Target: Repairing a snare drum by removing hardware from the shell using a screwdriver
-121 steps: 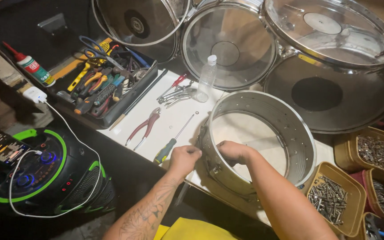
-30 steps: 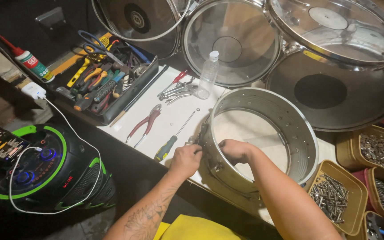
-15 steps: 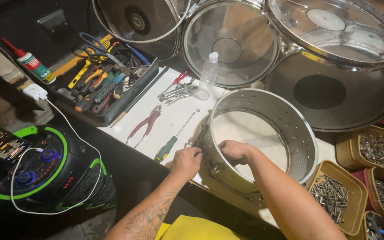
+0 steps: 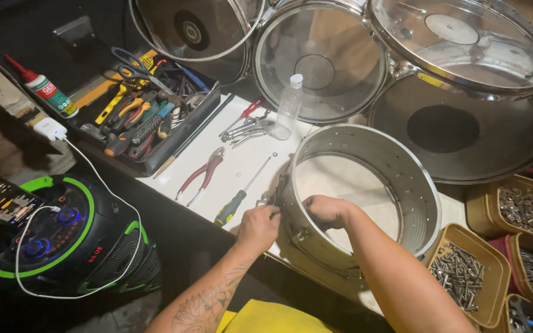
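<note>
At centre frame our left hand (image 4: 258, 226) pinches a fitting outside the metal drum shell (image 4: 365, 185) while our right hand (image 4: 325, 211) braces inside, so we judge fastening needs steady alignment.

left hand (image 4: 259, 227): bare, no glove, no ring or watch in view | left forearm: bare, dark floral line tattoo along it toward the elbow | right hand (image 4: 327, 211): bare, no glove, fingers partly hidden | right forearm: bare, unmarked, no sleeve | clothing: yellow garment at the bottom edge between the arms
</note>
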